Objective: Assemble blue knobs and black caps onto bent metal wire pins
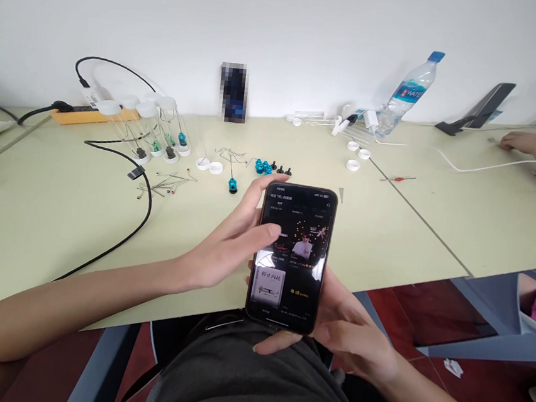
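A smartphone (291, 260) with a dark screen of picture tiles is held upright above my lap, at the table's front edge. My left hand (230, 241) grips its upper left side, thumb lying over the screen and fingers partly hidden behind. Around the lower right side and bottom wraps my right hand (345, 328), with some fingers hidden by the phone. Beyond the phone lie teal metal parts (262, 166), small black screws (281, 169) and a teal piece on a thin rod (232, 185). Thin bent metal rods (170, 183) are scattered to the left.
Several clear tubes with white caps (148, 110) stand at the left, near a power strip (93, 115) and black cable (147, 202). Loose white caps (353, 165), a tilted water bottle (408, 94) and a white cable (489, 168) are right. Another person's hand (522, 142) rests far right.
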`<state>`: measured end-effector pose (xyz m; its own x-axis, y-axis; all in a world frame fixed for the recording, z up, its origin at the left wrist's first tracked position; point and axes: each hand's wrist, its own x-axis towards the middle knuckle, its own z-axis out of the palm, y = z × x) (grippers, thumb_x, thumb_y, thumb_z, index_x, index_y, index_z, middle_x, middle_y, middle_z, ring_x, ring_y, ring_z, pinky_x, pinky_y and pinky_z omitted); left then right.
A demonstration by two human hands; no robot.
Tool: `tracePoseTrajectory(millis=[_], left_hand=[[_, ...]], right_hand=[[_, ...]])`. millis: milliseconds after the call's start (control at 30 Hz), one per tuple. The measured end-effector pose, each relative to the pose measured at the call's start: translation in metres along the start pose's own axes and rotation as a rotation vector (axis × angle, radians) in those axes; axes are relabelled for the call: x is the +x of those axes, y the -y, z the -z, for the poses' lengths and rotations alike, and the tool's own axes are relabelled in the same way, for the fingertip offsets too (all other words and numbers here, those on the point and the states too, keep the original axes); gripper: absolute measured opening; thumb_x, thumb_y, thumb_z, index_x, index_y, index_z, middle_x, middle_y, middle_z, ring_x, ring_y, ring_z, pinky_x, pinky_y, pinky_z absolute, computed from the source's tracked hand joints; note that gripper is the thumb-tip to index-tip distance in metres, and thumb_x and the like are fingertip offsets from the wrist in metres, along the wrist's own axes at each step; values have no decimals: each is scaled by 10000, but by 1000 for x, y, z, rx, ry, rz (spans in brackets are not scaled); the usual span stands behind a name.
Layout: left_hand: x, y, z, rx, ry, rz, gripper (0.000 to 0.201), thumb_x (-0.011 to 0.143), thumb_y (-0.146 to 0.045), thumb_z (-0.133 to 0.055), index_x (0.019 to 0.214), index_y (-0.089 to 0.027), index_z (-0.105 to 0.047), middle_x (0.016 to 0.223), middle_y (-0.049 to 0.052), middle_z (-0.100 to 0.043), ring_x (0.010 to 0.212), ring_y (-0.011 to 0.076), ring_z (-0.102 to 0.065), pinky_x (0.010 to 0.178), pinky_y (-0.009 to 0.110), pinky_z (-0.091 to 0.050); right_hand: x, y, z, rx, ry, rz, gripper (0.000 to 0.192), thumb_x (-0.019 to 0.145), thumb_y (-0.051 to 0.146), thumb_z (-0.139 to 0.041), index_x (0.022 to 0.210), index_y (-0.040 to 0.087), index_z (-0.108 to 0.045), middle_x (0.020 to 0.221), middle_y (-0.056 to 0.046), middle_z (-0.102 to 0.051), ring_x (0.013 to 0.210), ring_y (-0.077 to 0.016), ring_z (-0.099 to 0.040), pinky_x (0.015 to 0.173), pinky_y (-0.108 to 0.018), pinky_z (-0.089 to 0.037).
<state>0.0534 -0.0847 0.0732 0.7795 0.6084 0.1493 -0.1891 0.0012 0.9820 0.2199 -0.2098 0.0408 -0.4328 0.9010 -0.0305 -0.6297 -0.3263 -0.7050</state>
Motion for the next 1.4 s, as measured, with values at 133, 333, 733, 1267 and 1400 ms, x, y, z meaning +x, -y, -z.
tracePoseTrajectory(millis=[133, 333, 733, 1267, 1400], left_hand=[[0, 0, 4, -36, 20, 7, 524, 917, -344, -483, 1413, -348, -314, 832, 1, -588, 765, 175, -573, 688, 305, -471], [0, 0, 5, -38, 41, -16, 544, 913, -303, -447, 1435, -318, -293, 825, 4, -617, 732, 179, -581, 697, 317, -461], [1, 0, 7, -49, 54, -21, 523, 912, -314, -466, 1412, -325, -311, 830, -1, -617, 751, 172, -578, 686, 305, -445], [2, 1, 8, -32, 57, -48, 478, 923, -313, -458, 1386, -306, -338, 811, -5, -639, 769, 184, -599, 736, 327, -457], [3, 1, 7, -14, 23, -55, 423, 917, -309, -455, 1336, -301, -400, 802, -4, -620, 734, 180, -582, 689, 322, -460]], right_hand=[[-1, 0, 1, -13, -15, 41, 811, 753, 40, -515, 1473, 286, -236, 1435, -126, -455, 1260, -345, -502, 853, -623, -533], [0, 0, 3, -4, 2, 59, 811, 749, 2, -489, 1467, 294, -248, 1396, -118, -494, 1254, -341, -509, 791, -579, -577], [-1, -1, 5, -14, -22, 46, 804, 698, 3, -479, 1434, 266, -290, 1397, -117, -500, 1331, -377, -425, 758, -579, -597], [-2, -1, 5, -20, -32, 32, 744, 715, 15, -498, 1405, 260, -361, 1408, -103, -493, 1343, -381, -409, 745, -576, -606], [-1, -2, 5, -42, -42, 37, 706, 776, 36, -532, 1416, 272, -348, 1418, -112, -481, 1324, -377, -440, 733, -560, -617]])
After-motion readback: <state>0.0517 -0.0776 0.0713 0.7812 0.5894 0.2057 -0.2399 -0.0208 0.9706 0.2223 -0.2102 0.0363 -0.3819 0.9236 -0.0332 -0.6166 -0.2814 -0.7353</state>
